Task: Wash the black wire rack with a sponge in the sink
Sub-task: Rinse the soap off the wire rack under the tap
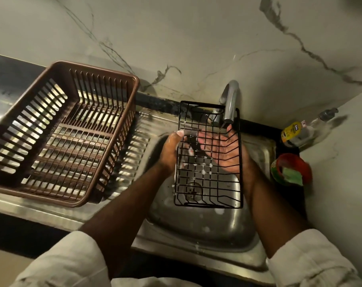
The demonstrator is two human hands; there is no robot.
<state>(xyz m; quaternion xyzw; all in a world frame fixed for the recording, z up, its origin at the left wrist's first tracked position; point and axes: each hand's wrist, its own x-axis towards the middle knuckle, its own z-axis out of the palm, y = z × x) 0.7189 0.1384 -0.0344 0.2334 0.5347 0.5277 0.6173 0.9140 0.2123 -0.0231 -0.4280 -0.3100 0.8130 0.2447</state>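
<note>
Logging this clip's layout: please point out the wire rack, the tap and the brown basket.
wire rack (pixel 209 195): head view, on the lower wires over the drain.
tap (pixel 230 104): head view, on the spout's downward bend.
brown basket (pixel 105 70): head view, on the far rim.

Dim warm light, soft blur, wide-angle warp

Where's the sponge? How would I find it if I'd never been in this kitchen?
Start at the metal sink and look past its right rim, below the soap bottle lying by the wall. A round red tub sits there, and the sponge pokes out of it. It is the only bright green thing in sight.
</note>
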